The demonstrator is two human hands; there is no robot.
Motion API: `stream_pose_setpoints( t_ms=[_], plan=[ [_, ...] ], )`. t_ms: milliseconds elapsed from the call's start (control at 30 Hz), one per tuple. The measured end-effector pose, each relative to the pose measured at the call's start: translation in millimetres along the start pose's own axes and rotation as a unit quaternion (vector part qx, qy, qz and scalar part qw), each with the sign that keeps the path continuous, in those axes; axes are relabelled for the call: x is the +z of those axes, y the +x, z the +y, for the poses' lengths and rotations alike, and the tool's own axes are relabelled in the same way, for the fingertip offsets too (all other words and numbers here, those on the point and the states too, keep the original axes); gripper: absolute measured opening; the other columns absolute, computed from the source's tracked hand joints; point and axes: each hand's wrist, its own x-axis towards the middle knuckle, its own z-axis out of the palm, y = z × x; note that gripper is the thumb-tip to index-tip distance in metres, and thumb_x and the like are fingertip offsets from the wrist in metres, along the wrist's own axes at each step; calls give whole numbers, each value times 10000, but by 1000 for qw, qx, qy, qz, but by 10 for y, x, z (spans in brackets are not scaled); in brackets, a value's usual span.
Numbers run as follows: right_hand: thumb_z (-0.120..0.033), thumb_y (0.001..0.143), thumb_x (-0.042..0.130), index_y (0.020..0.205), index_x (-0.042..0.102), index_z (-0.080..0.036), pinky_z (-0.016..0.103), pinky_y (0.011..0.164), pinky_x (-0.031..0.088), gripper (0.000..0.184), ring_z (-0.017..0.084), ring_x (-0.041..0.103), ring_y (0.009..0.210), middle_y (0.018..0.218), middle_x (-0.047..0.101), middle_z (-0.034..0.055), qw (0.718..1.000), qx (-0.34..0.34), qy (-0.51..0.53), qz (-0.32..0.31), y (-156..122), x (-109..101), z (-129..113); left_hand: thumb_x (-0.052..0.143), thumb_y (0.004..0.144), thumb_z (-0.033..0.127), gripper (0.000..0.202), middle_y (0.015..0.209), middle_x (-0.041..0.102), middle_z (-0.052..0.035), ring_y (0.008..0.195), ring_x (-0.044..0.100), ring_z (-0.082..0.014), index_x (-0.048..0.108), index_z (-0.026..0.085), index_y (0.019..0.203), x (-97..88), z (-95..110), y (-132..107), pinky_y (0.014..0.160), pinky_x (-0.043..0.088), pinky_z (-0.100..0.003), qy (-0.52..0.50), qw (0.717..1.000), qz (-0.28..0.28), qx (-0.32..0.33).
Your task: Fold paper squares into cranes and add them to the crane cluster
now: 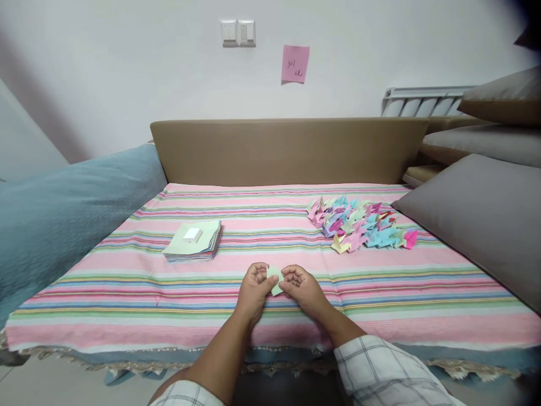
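A small piece of folded pale green paper is held between my two hands, above the striped cloth. My left hand pinches its left side, with the thumb lying across the front. At its right edge my right hand grips it between thumb and curled fingers. Farther off to the left lies a stack of coloured paper sheets, pale green on top, with a small white block resting on it. Many folded paper figures in pink, blue, green, purple and yellow sit in a cluster to the right.
Behind the cloth stands a brown backrest. A blue padded armrest borders the left side, and grey cushions are piled on the right. On the wall are light switches and a pink sticky note.
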Motion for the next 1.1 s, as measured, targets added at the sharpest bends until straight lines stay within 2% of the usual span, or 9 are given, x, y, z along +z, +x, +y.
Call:
stream_pose_setpoints(
  t_ms=[133, 267, 467, 800, 1100],
  plan=[
    [-390, 576, 758, 862, 519, -190, 220, 518, 401, 423, 78, 488, 534, 637, 527, -51, 1000, -2, 16, 23, 2, 5, 5, 829, 510, 209, 635, 772, 647, 8, 698, 605, -116, 465, 188, 1030, 9, 24, -5, 679, 460, -229, 10, 999, -44, -20],
    [-415, 612, 735, 870, 525, -194, 224, 522, 415, 399, 84, 498, 547, 658, 527, -47, 999, -4, 18, 26, -12, -13, 10, 816, 536, 197, 583, 748, 660, -7, 680, 614, -120, 508, 159, 1030, -36, -8, 33, 703, 464, -251, 3, 998, -53, -30],
    [-499, 732, 622, 895, 564, -180, 246, 565, 416, 363, 99, 496, 534, 567, 531, -41, 999, -27, 15, -10, -40, -36, -14, 804, 570, 186, 518, 737, 686, -30, 664, 628, -134, 531, 142, 1007, -102, -21, 56, 718, 466, -278, -20, 996, -81, -32],
    [-492, 686, 671, 828, 582, -185, 253, 578, 413, 350, 103, 489, 545, 564, 518, -44, 999, -20, 20, -19, -47, -39, -65, 827, 536, 210, 541, 715, 688, -27, 652, 638, -143, 545, 152, 994, -69, 36, 9, 700, 474, -273, -27, 995, -80, -59],
    [-429, 721, 674, 845, 584, -178, 223, 555, 399, 295, 84, 484, 532, 596, 519, -46, 997, -8, 68, -45, -32, -89, -1, 830, 534, 212, 473, 681, 688, -39, 620, 643, -161, 569, 135, 922, 30, 103, -57, 663, 485, -283, -43, 987, -131, -83]
  ],
)
